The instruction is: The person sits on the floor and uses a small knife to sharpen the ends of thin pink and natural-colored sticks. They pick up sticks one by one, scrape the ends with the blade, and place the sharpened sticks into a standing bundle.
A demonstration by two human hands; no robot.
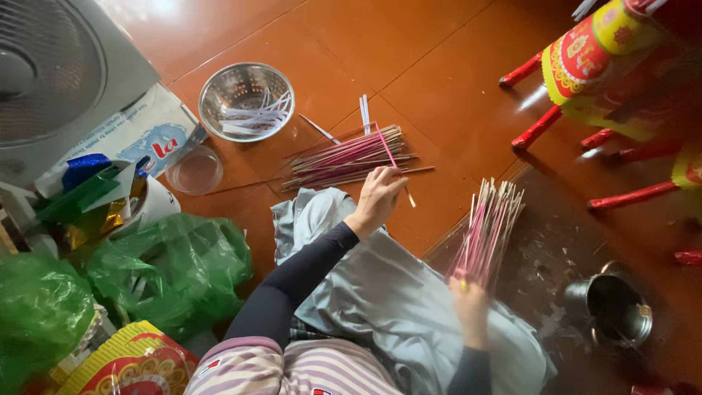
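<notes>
- Incense sticks (486,230), pink with pale ends, stand fanned in a bunch, their lower ends clamped in the fingers (462,280) of the right hand (470,307).
- Left hand (379,196) reaches out over the floor (409,44); its fingers (395,175) are pinched together on a single stick (387,150) at the near edge of the pile (347,157).
- That pile lies flat on the red-brown floor, just beyond the left hand and well apart from the held bunch.
- Grey cloth (395,292) covers the person's lap under both forearms; the left arm wears a dark sleeve (292,281).
- Beyond the pile sits a metal colander (246,100) holding white paper strips (256,117), with a clear dish (194,170) near it.
- Right of the right hand, a small metal pot (614,307) stands on a dark mat (548,249).
- Green bags (172,271) crowd the left side, below a grey fan (51,73).
- Red sticks (537,126) lie at the upper right.
</notes>
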